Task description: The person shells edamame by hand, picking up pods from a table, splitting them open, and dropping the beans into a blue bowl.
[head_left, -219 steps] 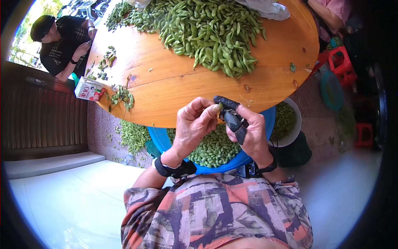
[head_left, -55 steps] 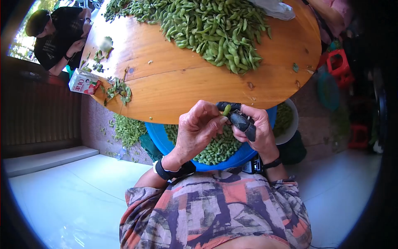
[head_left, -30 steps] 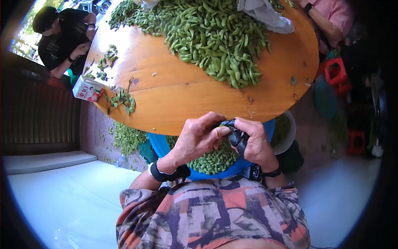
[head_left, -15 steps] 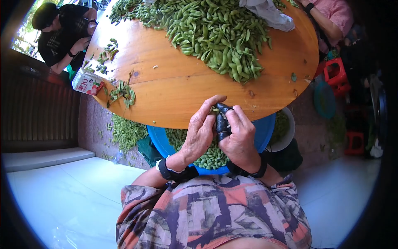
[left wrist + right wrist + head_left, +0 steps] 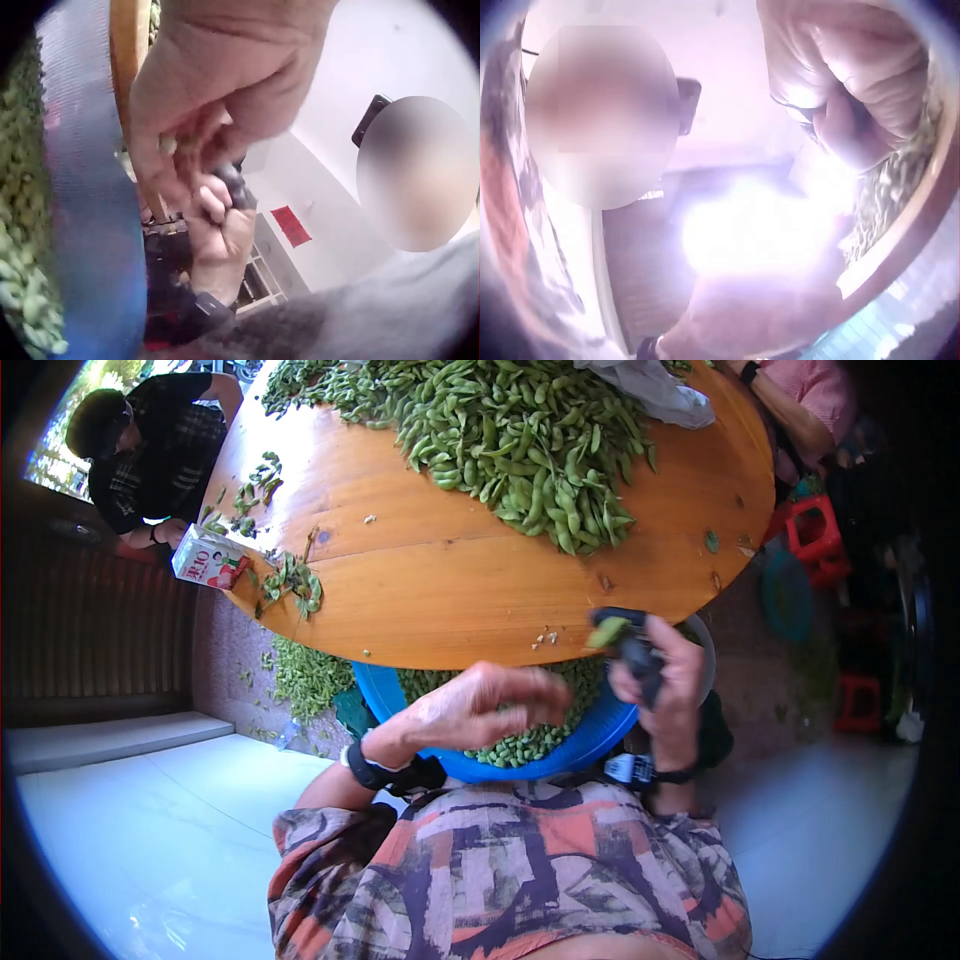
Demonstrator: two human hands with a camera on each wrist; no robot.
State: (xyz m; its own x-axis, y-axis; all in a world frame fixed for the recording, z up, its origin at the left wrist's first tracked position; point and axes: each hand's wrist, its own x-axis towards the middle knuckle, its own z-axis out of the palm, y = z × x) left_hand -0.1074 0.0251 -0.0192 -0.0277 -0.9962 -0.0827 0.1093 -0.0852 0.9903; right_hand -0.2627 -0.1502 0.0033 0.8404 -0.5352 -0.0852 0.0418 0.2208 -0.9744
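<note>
In the head view my right hand [image 5: 672, 675], blurred by motion, pinches a green soybean pod [image 5: 608, 632] between black-covered fingers near the table's front edge. My left hand [image 5: 485, 705] hangs over the blue basin [image 5: 375, 690], fingers loose and blurred. The basin holds many shelled green soybeans [image 5: 520, 745]. Seen from the left wrist, a small pale green bean [image 5: 166, 144] shows by the left fingers, with the right hand [image 5: 219, 225] behind. In the right wrist view the right hand [image 5: 847, 75] is curled and glare hides much below it.
A large heap of soybean pods [image 5: 530, 450] covers the far part of the wooden table [image 5: 420, 580]. A drink carton [image 5: 205, 560] and leafy scraps [image 5: 290, 585] lie at its left edge. A white bowl [image 5: 704, 660] stands right of the basin. Other people sit at both sides.
My hands, together over the basin before, have parted: the right moved right with the pod, the left moved down. Pale crumbs now show at the table edge. The person at left reaches beside the carton.
</note>
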